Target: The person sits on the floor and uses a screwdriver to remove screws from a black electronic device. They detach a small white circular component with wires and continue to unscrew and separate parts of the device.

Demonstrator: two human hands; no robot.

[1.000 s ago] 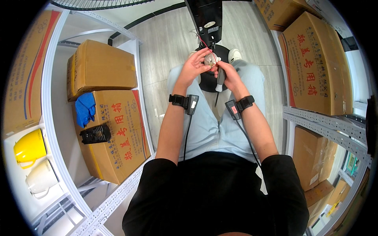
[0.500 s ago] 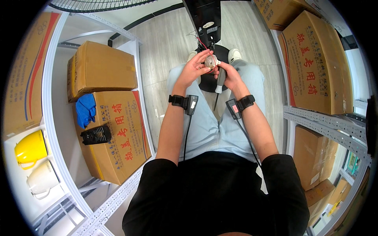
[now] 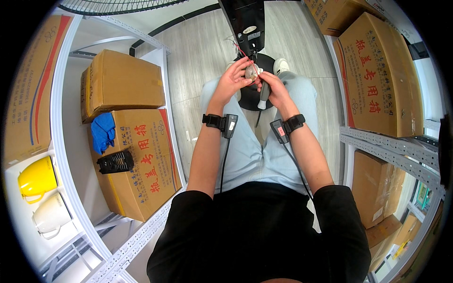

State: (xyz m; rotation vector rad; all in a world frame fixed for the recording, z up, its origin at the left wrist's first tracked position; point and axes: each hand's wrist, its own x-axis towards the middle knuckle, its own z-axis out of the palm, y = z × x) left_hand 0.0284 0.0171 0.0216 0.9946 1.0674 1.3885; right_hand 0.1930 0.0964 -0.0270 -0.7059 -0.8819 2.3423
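Between my hands, just above the round black base [image 3: 255, 94] of a black stand [image 3: 243, 21], is a small round silver part [image 3: 252, 72] like a little motor, with red wire [image 3: 241, 49] running from it to the stand. My left hand [image 3: 232, 81] closes thumb and fingertips on this part from the left. From the right, my right hand [image 3: 275, 87] grips the grey handle [image 3: 264, 94] of a tool with a black cable at its lower end. The tool's tip is hidden at the silver part.
Shelving on the left carries cardboard boxes [image 3: 125, 78], a blue cloth [image 3: 103, 132], a slatted black plastic part [image 3: 115, 162], a yellow mug [image 3: 37, 178] and a white mug [image 3: 51, 215]. More boxes [image 3: 382, 75] stand on the right shelves. A wire fan guard [image 3: 122, 6] shows at the top left.
The silver part and the tool shift very slightly between my hands, and the handle's lower end moves a little upward. Both hands keep their hold.
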